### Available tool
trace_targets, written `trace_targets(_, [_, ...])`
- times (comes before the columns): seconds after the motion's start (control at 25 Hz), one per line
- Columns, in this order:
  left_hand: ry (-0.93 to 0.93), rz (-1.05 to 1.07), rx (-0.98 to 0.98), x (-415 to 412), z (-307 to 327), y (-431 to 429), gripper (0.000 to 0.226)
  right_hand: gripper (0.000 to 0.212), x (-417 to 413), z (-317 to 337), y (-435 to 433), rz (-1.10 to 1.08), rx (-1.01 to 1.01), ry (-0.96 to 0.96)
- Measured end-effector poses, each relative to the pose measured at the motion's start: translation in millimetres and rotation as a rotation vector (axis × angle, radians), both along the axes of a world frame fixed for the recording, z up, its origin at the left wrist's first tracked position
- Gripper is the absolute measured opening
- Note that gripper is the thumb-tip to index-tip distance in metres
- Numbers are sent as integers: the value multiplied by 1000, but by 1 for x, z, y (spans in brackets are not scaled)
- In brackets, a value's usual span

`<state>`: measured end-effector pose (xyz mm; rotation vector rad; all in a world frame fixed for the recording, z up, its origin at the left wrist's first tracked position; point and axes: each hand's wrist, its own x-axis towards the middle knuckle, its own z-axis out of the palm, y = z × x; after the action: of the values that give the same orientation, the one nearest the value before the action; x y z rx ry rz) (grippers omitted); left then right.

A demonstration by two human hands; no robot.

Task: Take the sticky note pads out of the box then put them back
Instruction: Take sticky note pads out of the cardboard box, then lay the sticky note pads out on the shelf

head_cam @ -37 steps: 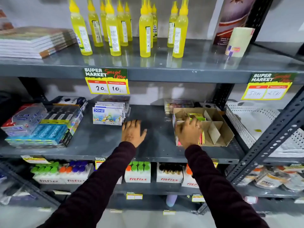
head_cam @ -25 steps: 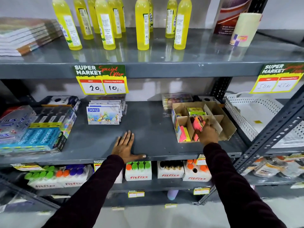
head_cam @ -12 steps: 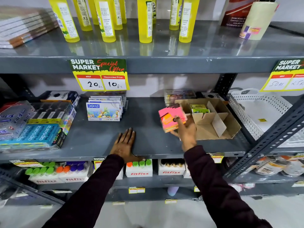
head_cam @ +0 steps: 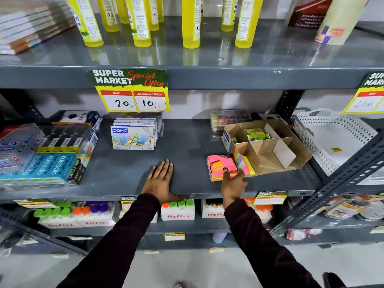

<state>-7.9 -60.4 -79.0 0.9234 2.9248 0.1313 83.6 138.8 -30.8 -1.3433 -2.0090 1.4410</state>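
A stack of pink sticky note pads (head_cam: 221, 166) lies on the grey middle shelf (head_cam: 187, 146), just left of the cardboard divider box (head_cam: 269, 164). My right hand (head_cam: 233, 185) grips the stack at its near edge, thumb on top and fingers at its right side. More pink and yellow pads (head_cam: 246, 164) stand upright at the box's front-left corner. A green pad (head_cam: 255, 134) sits in a back compartment. The other compartments look bare. My left hand (head_cam: 161, 181) rests flat on the shelf, fingers spread, holding nothing.
Doms crayon packs (head_cam: 133, 138) stand behind my left hand, and Apsara boxes (head_cam: 47, 163) fill the shelf's left end. A white perforated basket (head_cam: 332, 140) sits right of the box. Yellow bottles (head_cam: 190, 21) line the upper shelf; Fitfizz packs (head_cam: 177, 213) sit below.
My right hand lifted the pink pads out of the box's front-left compartment, carried them left and lowered them onto the shelf. My left hand stayed flat on the shelf.
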Motion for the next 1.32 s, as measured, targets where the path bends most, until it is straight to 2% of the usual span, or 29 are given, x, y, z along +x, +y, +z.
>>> trace_targets(0.12, [0,-2,-5,1,2,-1,132,70,8,2,-15,136,318,-9])
trace_targets(0.2, [-14,0,-12,1,4,0,131,74,7,6,-14,248,495,-139])
trace_targets(0.32, [-27,1,-19,1,5,0,132,78,10,5,-10,217,596,-223])
trace_targets(0.4, [-23,6,-28,1,3,0,133,74,15,1,-15,184,669,-121])
trace_targets(0.44, [-6,12,-32,1,2,0,134,70,15,-2,-18,213,745,-89])
trace_targets(0.52, [5,14,-36,0,0,0,134,66,10,-2,-17,364,867,-203])
trace_targets(0.64, [1,15,-34,2,2,0,133,64,0,3,-8,496,872,-435])
trace_targets(0.84, [13,13,-23,3,2,0,130,61,-12,11,-5,502,840,-532])
trace_targets(0.96, [7,4,-29,1,2,0,131,66,-16,19,-4,453,850,-510])
trace_targets(1.08, [-9,0,-14,0,0,0,132,68,-25,20,-17,429,991,-362])
trace_targets(1.16, [-41,-19,-14,-3,1,0,133,70,-43,17,-32,530,990,-333])
trace_targets(1.32, [-53,-11,-24,-5,1,-1,133,68,-81,5,-51,752,914,-468])
